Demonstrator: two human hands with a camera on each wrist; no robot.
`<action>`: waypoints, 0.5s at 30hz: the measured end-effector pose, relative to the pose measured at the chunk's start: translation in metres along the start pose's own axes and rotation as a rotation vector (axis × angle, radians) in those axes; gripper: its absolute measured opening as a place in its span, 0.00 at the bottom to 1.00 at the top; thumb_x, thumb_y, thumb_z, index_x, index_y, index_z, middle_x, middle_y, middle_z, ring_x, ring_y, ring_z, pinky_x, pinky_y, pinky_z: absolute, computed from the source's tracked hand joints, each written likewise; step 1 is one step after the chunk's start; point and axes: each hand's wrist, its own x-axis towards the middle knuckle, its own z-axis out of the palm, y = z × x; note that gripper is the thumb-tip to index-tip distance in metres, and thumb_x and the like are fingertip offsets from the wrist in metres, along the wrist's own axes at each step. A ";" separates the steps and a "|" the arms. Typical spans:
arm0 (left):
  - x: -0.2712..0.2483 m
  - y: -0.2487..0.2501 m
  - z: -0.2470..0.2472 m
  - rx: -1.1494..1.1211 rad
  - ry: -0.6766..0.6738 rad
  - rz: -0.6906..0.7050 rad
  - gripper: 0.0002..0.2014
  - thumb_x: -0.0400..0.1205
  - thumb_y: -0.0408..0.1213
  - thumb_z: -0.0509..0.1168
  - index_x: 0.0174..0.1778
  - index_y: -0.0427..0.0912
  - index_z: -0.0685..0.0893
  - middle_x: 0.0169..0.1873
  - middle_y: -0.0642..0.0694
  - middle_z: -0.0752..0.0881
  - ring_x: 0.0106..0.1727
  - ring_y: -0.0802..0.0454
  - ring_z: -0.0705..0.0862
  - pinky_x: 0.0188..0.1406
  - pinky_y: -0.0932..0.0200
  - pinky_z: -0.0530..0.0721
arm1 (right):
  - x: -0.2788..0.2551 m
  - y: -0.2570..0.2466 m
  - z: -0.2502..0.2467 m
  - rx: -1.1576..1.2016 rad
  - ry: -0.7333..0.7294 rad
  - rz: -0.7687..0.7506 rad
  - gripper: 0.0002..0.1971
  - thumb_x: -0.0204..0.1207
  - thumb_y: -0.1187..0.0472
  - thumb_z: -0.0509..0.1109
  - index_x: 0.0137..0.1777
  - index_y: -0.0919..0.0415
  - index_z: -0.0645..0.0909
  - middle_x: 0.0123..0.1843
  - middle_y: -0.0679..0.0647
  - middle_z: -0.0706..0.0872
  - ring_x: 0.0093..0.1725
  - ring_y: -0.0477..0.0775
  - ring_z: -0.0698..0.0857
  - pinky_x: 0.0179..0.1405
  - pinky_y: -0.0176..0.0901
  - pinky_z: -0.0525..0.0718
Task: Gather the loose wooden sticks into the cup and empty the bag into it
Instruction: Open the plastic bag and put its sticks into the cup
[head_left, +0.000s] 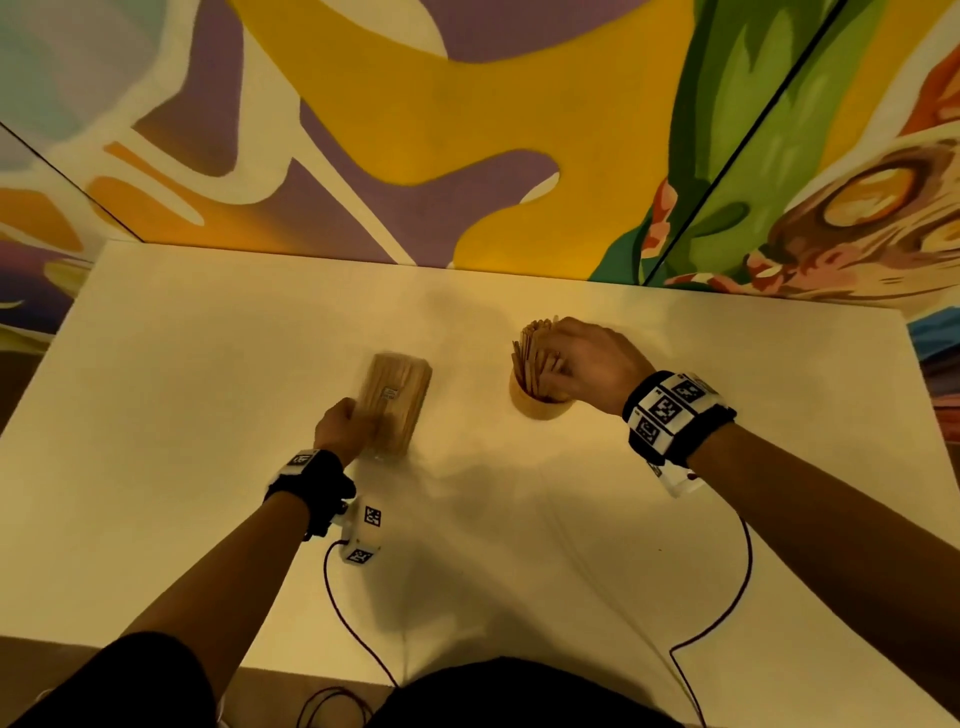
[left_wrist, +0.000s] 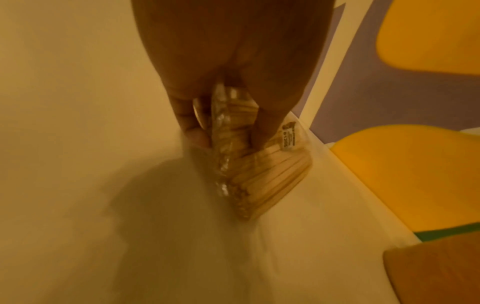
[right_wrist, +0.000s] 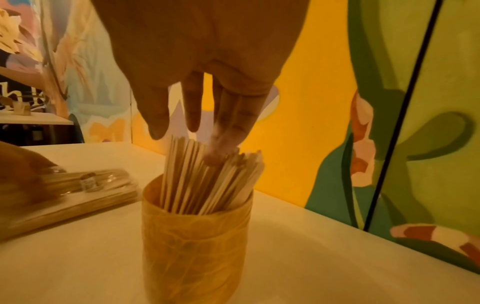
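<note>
A clear plastic bag of wooden sticks (head_left: 396, 405) (left_wrist: 262, 166) (right_wrist: 78, 191) lies on the white table (head_left: 208, 364), left of centre. My left hand (head_left: 345, 428) (left_wrist: 228, 131) grips its near end, thumb on one side and fingers on the other. A yellow cup (head_left: 537, 402) (right_wrist: 196, 242) stands upright at centre right, packed with wooden sticks (head_left: 532, 348) (right_wrist: 207, 179) that rise above its rim. My right hand (head_left: 582, 358) (right_wrist: 197, 131) hovers over the cup with straight fingers, and its fingertips (right_wrist: 221, 152) touch the stick tops.
A painted wall (head_left: 467, 130) rises right behind the table's far edge. Two thin cables (head_left: 743, 571) trail from my wrists across the near part of the table. A white marker block (head_left: 363, 535) hangs under my left wrist.
</note>
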 end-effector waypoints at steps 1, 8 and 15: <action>-0.001 -0.003 -0.005 -0.025 -0.016 0.019 0.12 0.81 0.40 0.67 0.55 0.35 0.80 0.48 0.35 0.85 0.48 0.38 0.82 0.48 0.47 0.79 | -0.003 0.002 -0.004 0.007 0.039 -0.005 0.22 0.79 0.49 0.69 0.71 0.56 0.78 0.68 0.55 0.79 0.62 0.60 0.81 0.57 0.52 0.80; -0.033 0.005 -0.061 -0.321 -0.240 0.151 0.22 0.63 0.44 0.72 0.50 0.40 0.77 0.41 0.32 0.84 0.32 0.47 0.86 0.36 0.50 0.89 | -0.022 0.001 -0.017 0.182 0.206 -0.075 0.13 0.81 0.48 0.64 0.51 0.57 0.84 0.46 0.53 0.84 0.45 0.58 0.83 0.45 0.55 0.83; -0.085 0.051 -0.118 -0.230 -0.460 0.414 0.24 0.69 0.38 0.74 0.62 0.37 0.80 0.50 0.37 0.88 0.44 0.45 0.86 0.38 0.58 0.84 | -0.028 -0.048 -0.015 0.837 0.169 0.105 0.09 0.79 0.55 0.71 0.46 0.61 0.86 0.42 0.58 0.90 0.41 0.60 0.87 0.44 0.56 0.84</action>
